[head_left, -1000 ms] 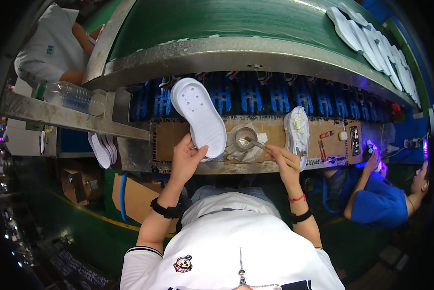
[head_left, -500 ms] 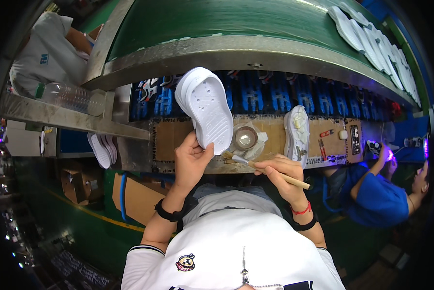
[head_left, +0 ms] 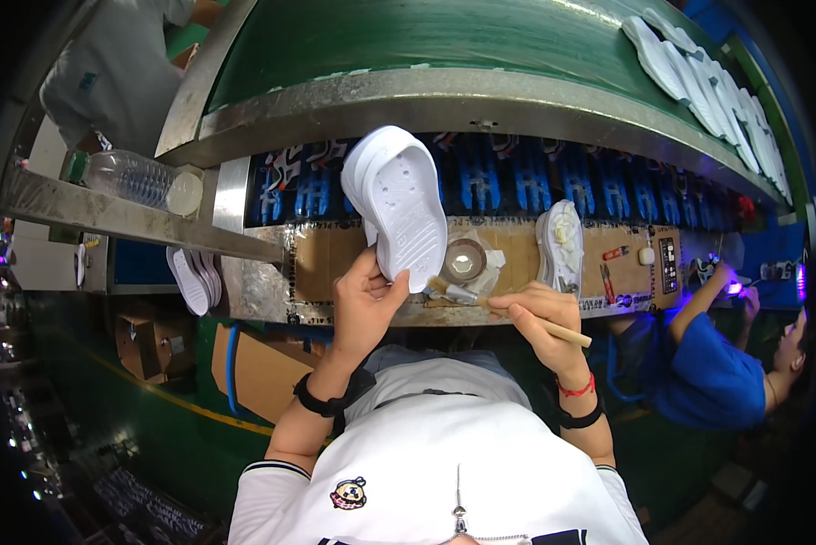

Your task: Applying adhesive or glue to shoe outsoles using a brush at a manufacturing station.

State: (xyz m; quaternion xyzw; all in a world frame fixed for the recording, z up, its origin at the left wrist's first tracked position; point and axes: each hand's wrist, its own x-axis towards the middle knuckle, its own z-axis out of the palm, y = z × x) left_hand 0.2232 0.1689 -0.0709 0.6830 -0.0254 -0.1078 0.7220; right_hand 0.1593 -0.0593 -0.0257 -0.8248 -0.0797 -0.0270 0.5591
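Note:
My left hand (head_left: 366, 300) pinches the lower end of a white shoe sole (head_left: 406, 213), which stands tilted up with its hollow, patterned inside toward me. In my right hand (head_left: 544, 325) is a paintbrush (head_left: 462, 293), gripped by its wooden handle. Its bristle tip is close to the sole's lower end; whether they touch I cannot tell. Just behind the brush, a round pot (head_left: 465, 261) rests on a sheet of clear plastic on the cardboard-topped bench (head_left: 517, 254). Another white sole (head_left: 560, 245) with crumpled pale material on it lies to the right of the pot.
A green conveyor (head_left: 408, 36) with a metal edge runs beyond the bench, white soles (head_left: 694, 82) at its right. Blue racks (head_left: 526, 182) line the space beneath. A plastic bottle (head_left: 131, 179) lies at left. A person in blue (head_left: 707, 372) works at right; another stands far left.
The sole and my left hand have shifted slightly right. The brush has moved a little right too, its bristles still near the sole's lower end. The person at far left has moved away.

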